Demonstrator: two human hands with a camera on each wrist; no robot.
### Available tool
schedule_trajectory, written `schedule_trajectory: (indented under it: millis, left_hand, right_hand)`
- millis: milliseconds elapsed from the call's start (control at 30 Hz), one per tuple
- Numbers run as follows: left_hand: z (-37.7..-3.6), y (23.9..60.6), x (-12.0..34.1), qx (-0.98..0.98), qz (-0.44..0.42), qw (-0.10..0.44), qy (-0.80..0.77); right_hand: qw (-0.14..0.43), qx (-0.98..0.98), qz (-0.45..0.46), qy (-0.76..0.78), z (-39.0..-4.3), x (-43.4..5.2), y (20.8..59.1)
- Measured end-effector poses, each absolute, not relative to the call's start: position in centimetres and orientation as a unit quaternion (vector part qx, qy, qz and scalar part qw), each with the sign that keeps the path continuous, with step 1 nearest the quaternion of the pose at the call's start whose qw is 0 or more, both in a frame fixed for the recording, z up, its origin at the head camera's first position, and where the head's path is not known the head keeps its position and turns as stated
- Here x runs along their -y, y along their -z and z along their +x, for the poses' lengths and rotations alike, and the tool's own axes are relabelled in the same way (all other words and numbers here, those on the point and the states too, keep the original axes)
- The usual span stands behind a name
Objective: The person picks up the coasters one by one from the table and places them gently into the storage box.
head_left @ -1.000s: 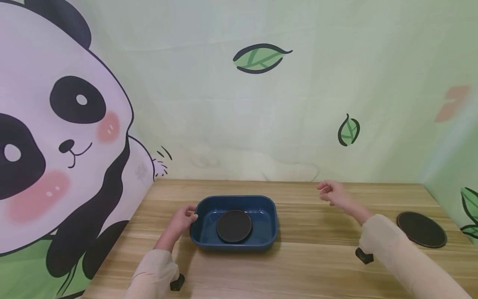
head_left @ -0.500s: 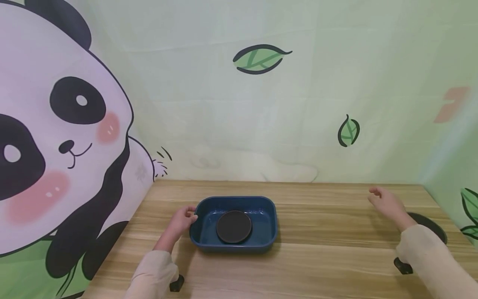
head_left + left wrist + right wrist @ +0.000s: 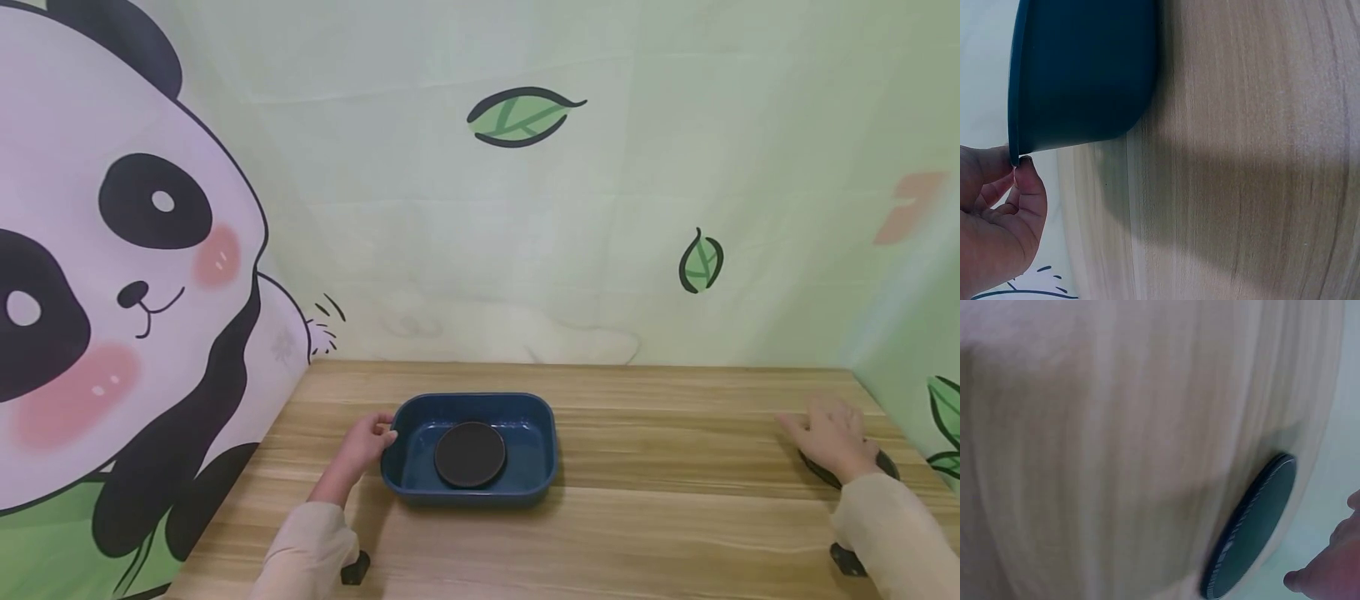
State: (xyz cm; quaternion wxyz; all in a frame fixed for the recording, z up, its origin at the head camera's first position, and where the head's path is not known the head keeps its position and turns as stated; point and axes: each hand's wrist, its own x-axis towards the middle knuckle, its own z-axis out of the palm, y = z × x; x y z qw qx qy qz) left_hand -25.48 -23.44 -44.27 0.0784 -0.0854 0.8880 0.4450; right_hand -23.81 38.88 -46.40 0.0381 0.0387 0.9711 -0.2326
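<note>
The left hand (image 3: pixel 365 443) pinches the blue tray (image 3: pixel 546 421) rim while the flat, loose right hand (image 3: pixel 828 433) covers the thin black disc (image 3: pixel 887 463), which could slip off the surface (image 3: pixel 637 533).

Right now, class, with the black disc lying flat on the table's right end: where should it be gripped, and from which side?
Probably by its thin ridged edge. The black disc lies flat on the table, so no underside is free. The right hand above it could come down and pinch opposite rim points.
</note>
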Motion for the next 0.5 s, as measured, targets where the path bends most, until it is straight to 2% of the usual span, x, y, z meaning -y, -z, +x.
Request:
schedule_trajectory:
  millis: [500]
  left_hand:
    - [-25.4, 44.4, 23.3, -0.893, -0.074, 0.07, -0.438]
  right_hand:
    - [0.09, -0.944, 0.176, 0.263, -22.5, -41.5, 48.9]
